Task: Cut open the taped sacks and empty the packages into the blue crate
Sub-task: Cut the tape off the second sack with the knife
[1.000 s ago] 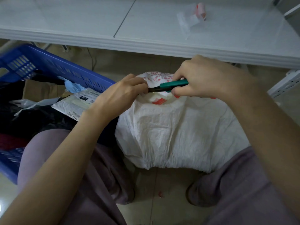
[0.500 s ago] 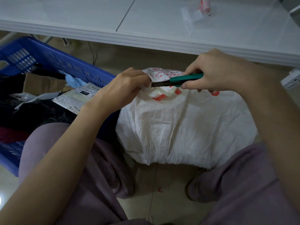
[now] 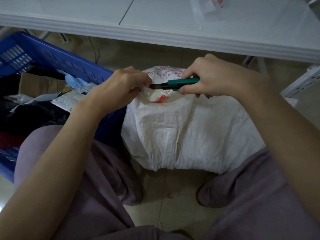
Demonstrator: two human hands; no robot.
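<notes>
Several packages (image 3: 72, 101) lie in blue crate (image 3: 69, 62); gripped sack (image 3: 190, 132), cutter (image 3: 183, 81) beside.

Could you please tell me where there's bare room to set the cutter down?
The white table is bare left of the plastic wrapper; so is the floor between the trouser legs. The crate is crowded.
</notes>
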